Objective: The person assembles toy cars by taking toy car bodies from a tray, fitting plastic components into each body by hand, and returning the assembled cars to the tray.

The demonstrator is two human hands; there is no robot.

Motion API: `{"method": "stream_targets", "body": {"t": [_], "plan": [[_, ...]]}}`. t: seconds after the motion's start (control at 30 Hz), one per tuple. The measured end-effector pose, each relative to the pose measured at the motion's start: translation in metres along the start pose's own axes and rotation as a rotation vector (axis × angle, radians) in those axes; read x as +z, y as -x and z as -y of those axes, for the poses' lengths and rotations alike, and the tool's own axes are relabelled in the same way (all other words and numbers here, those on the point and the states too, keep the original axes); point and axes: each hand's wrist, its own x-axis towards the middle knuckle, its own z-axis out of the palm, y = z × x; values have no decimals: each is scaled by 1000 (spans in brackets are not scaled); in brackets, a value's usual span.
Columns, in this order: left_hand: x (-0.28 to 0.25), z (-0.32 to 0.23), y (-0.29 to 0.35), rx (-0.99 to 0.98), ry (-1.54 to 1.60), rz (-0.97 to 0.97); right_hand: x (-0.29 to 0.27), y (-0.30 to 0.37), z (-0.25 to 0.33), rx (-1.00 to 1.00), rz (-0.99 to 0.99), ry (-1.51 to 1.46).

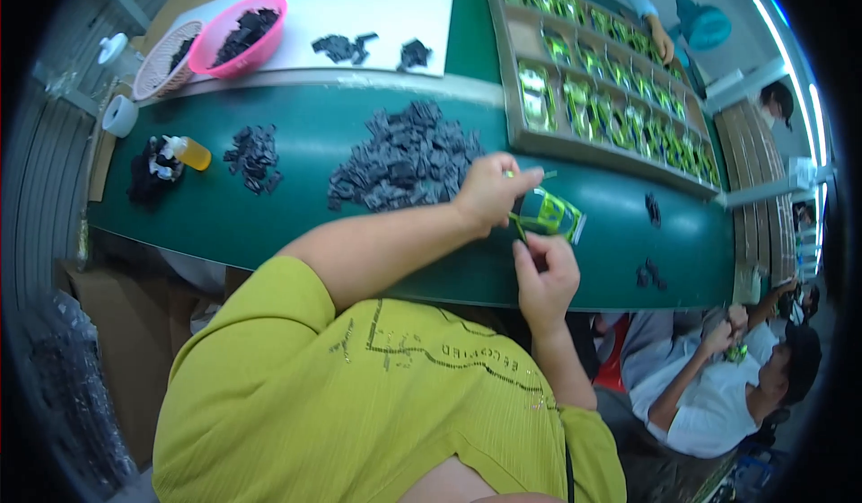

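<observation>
Over the front part of the green table, my left hand [489, 193] is closed round one end of a bright green plastic part [558, 213]. The part has a frame-like, see-through body, a dark section by my fingers and a pale strip at its far right end. Just below it, my right hand [548, 274] is closed in a pinch at the part's lower edge, by a thin green piece. My fingers hide what the pinch holds. Beside my left hand lies a large heap of small dark grey plastic pieces [409, 157].
A divided cardboard tray [512, 108] holds several green parts; another person's hand [662, 43] reaches its far side. A pink bowl [277, 31] of black pieces, a basket [148, 76] and a yellow bottle [191, 154] stand left. A co-worker in white [709, 404] sits at right.
</observation>
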Motion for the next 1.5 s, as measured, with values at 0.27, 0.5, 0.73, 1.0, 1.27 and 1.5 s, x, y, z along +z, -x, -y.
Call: {"method": "stream_targets", "body": {"t": [0.27,0.5,0.73,1.0,1.27,1.5], "plan": [[-1,-13,-2,-97,57,24,-11,-20,-11,-173,-50,86],[-5,-7,2,-95,146,73,-13,-20,-11,-245,-30,81],[-5,-10,10,-108,140,78,-19,-23,-8,-327,75,75],[0,-11,1,-72,111,30,-13,-32,-8,-246,72,121],[3,1,5,-33,-35,-22,-7,-30,-9,-274,104,205],[2,10,11,-12,23,30,-5,-16,-10,-264,93,256]]}}
